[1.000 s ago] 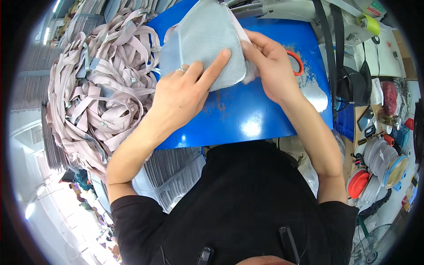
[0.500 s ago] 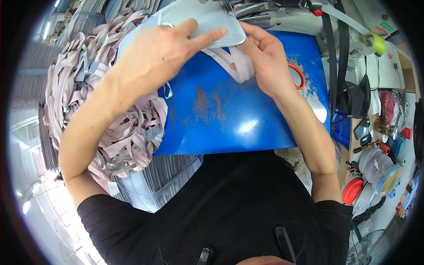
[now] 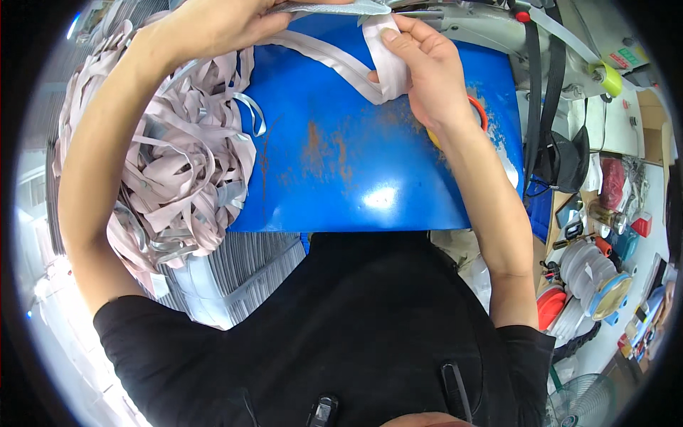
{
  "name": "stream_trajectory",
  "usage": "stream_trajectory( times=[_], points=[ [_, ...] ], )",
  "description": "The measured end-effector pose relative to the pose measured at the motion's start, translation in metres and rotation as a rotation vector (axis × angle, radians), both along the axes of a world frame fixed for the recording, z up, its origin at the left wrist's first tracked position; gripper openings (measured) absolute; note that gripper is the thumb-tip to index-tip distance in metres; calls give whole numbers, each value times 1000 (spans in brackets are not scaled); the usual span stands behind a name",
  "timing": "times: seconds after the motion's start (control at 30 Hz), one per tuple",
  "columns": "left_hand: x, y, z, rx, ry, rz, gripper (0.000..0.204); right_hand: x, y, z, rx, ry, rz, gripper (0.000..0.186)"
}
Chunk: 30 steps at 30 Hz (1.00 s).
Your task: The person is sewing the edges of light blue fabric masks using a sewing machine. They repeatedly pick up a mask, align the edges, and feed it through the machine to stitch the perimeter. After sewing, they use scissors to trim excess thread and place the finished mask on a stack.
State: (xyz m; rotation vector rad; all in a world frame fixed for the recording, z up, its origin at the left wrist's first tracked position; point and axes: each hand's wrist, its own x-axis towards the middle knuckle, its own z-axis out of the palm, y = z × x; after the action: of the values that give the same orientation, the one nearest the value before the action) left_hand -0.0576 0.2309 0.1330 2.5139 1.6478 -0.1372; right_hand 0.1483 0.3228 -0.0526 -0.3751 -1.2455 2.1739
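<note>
My left hand (image 3: pixel 231 25) is at the top of the view, partly cut off, its thumb and fingers closed on the edge of a light grey fabric panel (image 3: pixel 331 8). The panel is tilted so that I see it almost edge-on. My right hand (image 3: pixel 430 71) pinches a pale pink zipper tape (image 3: pixel 390 64) between thumb and fingers, just below the panel's right corner. From there the tape loops down and runs back up leftward over the blue tabletop (image 3: pixel 306 192). The metal parts of a sewing machine (image 3: pixel 469 32) lie right behind my right hand.
A tangled heap of pink tapes (image 3: pixel 178 164) covers the left side. Stacked grey panels (image 3: pixel 242 274) stand below the table's front left. An orange scissor handle (image 3: pixel 482 114) shows beside my right wrist. Spools (image 3: pixel 587 267) and a fan (image 3: pixel 583 402) are at the right.
The grey panel has tipped from face-up to nearly edge-on and moved up. My left hand has gone from lying over it to gripping its edge. More of the tape shows.
</note>
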Motion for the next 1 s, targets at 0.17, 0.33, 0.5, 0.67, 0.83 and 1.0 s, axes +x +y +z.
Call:
stream_trajectory(
  times=[0.17, 0.33, 0.5, 0.67, 0.83, 1.0],
  points=[
    [26, -2, 2, -73, 370, 82, 55, -3, -2, 3, -53, 10, -45, 31],
    [37, -8, -10, 199, 465, -41, 65, -4, -8, 8, -62, 14, -78, 31],
    [45, -2, 5, 41, 488, -79, 43, -5, -6, 3, -18, 13, -62, 28],
    [56, 0, 2, 57, 475, -29, 40, -6, -3, 1, -27, 20, -88, 26],
    [62, -9, -26, 257, 470, 57, 49, -9, -5, -3, -14, 23, -74, 25],
    [86, -7, -46, 340, 273, 179, 30, -10, -6, -2, 35, 45, -131, 23]
  ],
)
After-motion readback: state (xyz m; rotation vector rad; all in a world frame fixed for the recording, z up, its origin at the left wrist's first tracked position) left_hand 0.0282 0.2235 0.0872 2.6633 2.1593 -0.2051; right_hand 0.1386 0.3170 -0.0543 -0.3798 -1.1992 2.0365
